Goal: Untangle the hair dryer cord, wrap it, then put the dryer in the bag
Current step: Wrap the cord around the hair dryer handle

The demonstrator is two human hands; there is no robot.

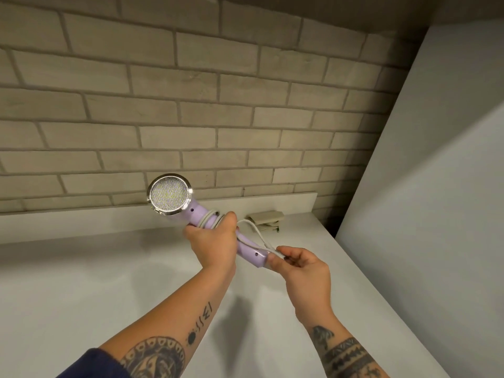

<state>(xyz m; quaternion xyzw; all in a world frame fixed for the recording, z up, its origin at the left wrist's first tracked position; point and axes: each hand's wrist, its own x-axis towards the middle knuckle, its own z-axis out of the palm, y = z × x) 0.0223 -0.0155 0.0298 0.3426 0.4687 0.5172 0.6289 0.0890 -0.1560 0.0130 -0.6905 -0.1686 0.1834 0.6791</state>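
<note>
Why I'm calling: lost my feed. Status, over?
Left hand grips dryer. Right hand pinches cord, part wrapped on handle. Bag lies behind, unblocked.

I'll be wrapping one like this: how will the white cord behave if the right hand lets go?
Likely floppy: the cord bows in a loose loop between the dryer's handle and the right hand. The coils under the left hand would probably slacken if released. It looks thin and light.

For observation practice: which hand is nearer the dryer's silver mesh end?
Left. The left hand grips the handle below the mesh end; the right hand pinches the cord past the handle's base.
</note>
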